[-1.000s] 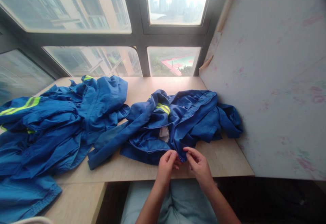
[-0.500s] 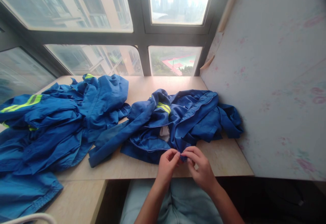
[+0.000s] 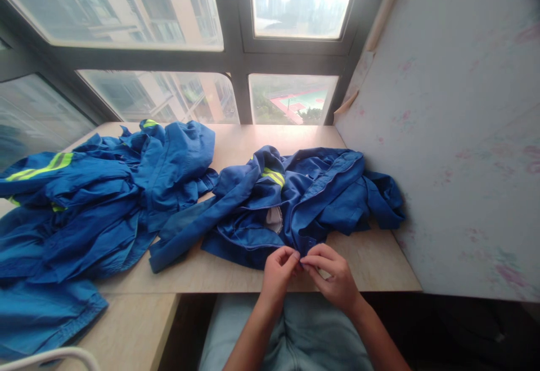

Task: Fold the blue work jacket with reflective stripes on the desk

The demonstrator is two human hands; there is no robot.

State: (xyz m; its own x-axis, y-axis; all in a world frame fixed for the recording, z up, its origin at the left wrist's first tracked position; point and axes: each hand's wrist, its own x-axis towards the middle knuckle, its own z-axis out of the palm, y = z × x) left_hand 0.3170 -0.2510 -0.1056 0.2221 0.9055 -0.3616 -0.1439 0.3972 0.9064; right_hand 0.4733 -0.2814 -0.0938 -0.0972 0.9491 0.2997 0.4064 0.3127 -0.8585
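Blue jacket (image 3: 320, 191) lies open on the table (image 3: 371, 261).
At the table's near edge, left hand (image 3: 278, 275) and right hand (image 3: 333, 275) pinch its hem; another blue garment (image 3: 101, 185) covers the table's left side.

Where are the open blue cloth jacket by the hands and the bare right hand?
Open blue cloth jacket (image 3: 291, 198): head view, cloth near its middle.
Bare right hand (image 3: 338, 276): head view, back of the hand.

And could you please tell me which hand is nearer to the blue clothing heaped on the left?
Left. The left hand, at the near edge of the blue jacket, is to the right of the heaped clothing; the right hand is farther right.
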